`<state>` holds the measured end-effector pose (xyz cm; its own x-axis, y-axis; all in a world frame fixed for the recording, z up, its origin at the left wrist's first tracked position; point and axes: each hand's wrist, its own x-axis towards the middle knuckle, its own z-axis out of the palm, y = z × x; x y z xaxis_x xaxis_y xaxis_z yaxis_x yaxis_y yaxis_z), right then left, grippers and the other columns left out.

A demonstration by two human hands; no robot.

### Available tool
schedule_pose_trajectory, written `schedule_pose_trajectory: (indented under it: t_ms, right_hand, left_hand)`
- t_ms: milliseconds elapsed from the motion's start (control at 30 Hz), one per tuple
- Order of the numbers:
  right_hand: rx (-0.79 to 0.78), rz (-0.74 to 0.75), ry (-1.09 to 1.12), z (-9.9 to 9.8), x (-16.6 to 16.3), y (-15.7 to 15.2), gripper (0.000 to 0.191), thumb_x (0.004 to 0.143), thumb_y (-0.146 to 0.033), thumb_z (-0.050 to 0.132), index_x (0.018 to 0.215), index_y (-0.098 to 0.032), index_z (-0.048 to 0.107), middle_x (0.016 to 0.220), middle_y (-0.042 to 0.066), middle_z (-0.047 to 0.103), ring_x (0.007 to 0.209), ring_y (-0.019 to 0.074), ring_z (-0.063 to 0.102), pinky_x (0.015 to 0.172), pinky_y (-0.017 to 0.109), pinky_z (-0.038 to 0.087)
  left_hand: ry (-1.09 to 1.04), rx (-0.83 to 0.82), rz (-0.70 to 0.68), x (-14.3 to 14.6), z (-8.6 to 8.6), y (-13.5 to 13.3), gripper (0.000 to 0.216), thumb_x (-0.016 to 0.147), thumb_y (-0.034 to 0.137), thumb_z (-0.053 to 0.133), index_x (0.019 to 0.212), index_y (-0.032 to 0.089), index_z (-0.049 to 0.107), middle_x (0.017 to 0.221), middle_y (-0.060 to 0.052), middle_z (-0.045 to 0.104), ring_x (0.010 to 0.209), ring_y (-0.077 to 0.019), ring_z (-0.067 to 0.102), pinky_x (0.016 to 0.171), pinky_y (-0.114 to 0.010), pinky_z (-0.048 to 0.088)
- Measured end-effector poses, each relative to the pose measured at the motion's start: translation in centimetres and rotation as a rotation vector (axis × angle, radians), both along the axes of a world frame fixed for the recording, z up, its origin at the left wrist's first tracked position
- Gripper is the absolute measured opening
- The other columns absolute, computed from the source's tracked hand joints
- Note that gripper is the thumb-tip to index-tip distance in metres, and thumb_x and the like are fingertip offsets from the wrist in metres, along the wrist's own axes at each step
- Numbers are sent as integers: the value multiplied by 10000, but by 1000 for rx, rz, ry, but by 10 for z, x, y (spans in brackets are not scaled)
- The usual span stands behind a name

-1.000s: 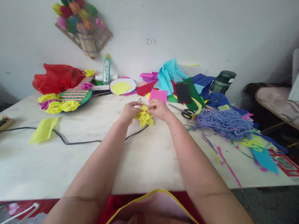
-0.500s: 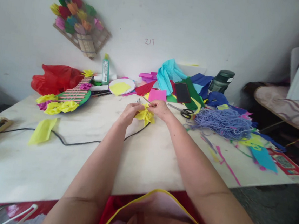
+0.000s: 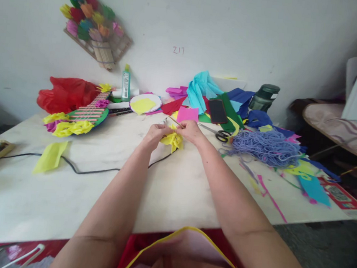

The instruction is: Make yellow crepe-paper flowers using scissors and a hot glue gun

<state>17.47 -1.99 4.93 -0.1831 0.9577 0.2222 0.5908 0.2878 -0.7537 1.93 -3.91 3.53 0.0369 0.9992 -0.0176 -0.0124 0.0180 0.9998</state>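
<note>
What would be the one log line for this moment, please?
left hand: holds yellow paper flower | right hand: pinches thin stick at flower | nearby: scissors, purple yarn

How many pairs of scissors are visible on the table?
1. The scissors, with black handles, lie on the table just right of the right hand, beside the purple yarn. Others may be hidden under the paper pile.

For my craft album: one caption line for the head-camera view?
Left hand and right hand pinch a yellow paper flower on a thin stick above a white table.
</note>
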Motion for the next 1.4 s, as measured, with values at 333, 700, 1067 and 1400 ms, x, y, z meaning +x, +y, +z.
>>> schedule_pose_trajectory:
  t_ms: [333, 700, 1067, 1400]
  right_hand:
    - [5, 6, 28, 3, 0, -1, 307, 680, -274, 599, 486, -211, 370, 501, -77, 282, 532, 78, 297, 516, 242, 222]
    - [-8, -16, 5, 5, -1, -5, 255, 670, -285, 572, 478, -207, 423, 489, -66, 317, 537, 90, 325, 519, 244, 246]
    - [-7, -51, -62, 2, -2, -2, 273, 702, -279, 599, 497, -210, 431, 497, -56, 353, 550, 103, 356, 528, 253, 252]
    - [-1, -62, -83, 1, -3, -3, 247, 728, -250, 617, 532, -202, 475, 512, -55, 388, 524, 92, 346, 500, 251, 232]
  left_hand:
    - [1, -7, -2, 0, 0, 0, 203, 523, 297, 746, 592, 133, 646, 525, -18, 583, 487, -122, 524, 499, -245, 366]
    - [36, -25, -25, -3, -1, 2, 214, 496, 287, 778, 589, 136, 659, 497, 1, 559, 468, -108, 491, 479, -238, 340]
    - [20, -32, 0, -3, 0, 2, 193, 475, 237, 757, 588, 143, 631, 510, 7, 556, 473, -98, 484, 490, -234, 342]
    - [16, -6, 25, -2, -1, 3, 152, 433, 199, 704, 562, 140, 649, 459, 29, 535, 439, -75, 430, 457, -216, 292]
